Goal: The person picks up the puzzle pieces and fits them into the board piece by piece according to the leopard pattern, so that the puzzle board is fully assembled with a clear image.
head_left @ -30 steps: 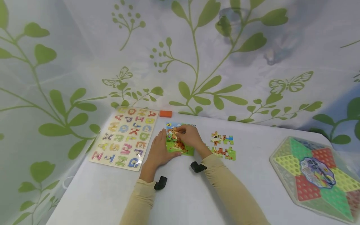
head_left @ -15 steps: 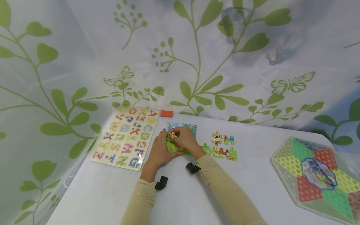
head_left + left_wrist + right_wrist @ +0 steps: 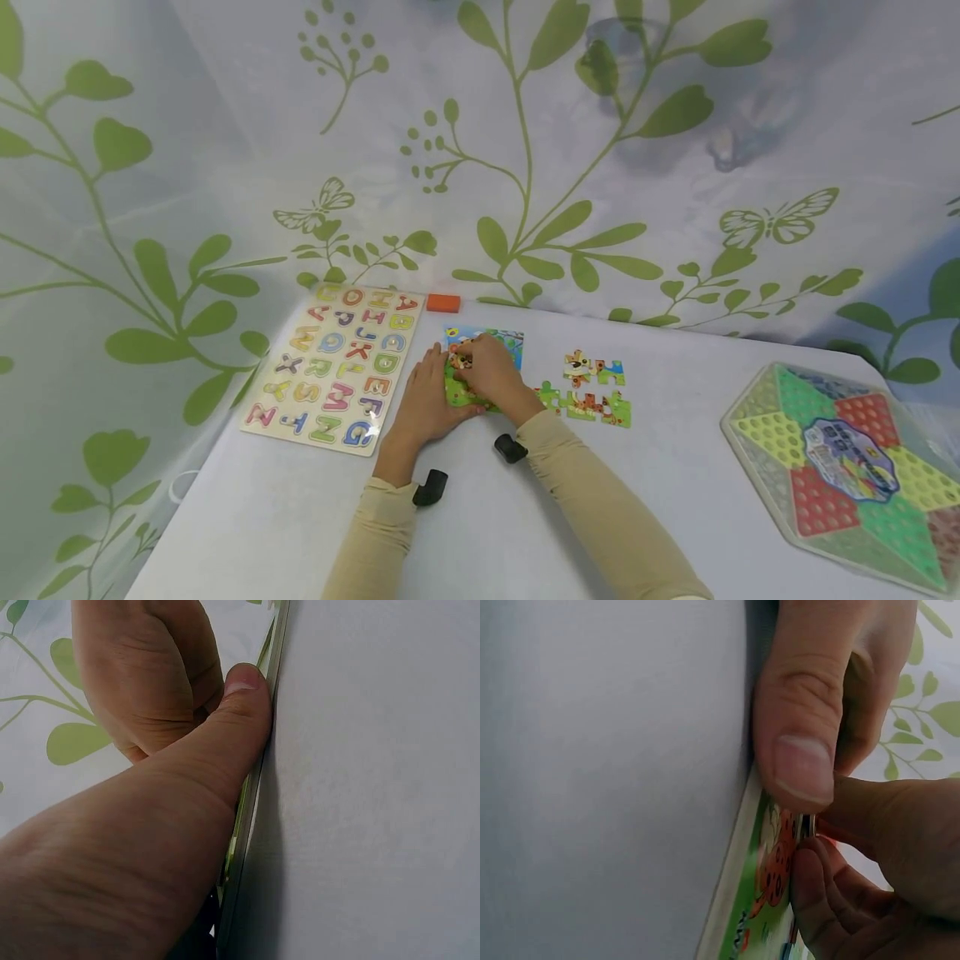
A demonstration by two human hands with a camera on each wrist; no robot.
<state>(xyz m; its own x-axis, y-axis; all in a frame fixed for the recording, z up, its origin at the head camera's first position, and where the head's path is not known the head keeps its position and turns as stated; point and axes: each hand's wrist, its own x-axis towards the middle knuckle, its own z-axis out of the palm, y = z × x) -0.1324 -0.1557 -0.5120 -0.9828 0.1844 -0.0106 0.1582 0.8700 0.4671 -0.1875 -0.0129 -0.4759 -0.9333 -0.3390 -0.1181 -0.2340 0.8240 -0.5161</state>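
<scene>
In the head view, a small jigsaw puzzle board [image 3: 512, 341] with a spotted animal picture lies mostly covered by both hands. My left hand [image 3: 426, 404] rests along its left side with straight fingers. Its thumb [image 3: 244, 712] lies against the near edge of the board in the left wrist view. My right hand [image 3: 491, 371] is over the middle of the board. Seen from the right wrist, that hand's thumb and fingertips pinch a puzzle piece [image 3: 808, 824], mostly hidden, at the board's surface. The left thumb [image 3: 801, 761] shows just above it.
Several loose puzzle pieces [image 3: 577, 367] lie to the right of the board. A wooden alphabet board [image 3: 318, 387] is at the left, with an orange block [image 3: 443, 303] behind. A hexagonal Chinese checkers set [image 3: 825, 450] lies far right. A leaf-patterned curtain [image 3: 420, 192] rises behind the table.
My right hand has shifted a little left and toward me over the board, turning so that more of its top right part shows. The left hand has stayed in place.
</scene>
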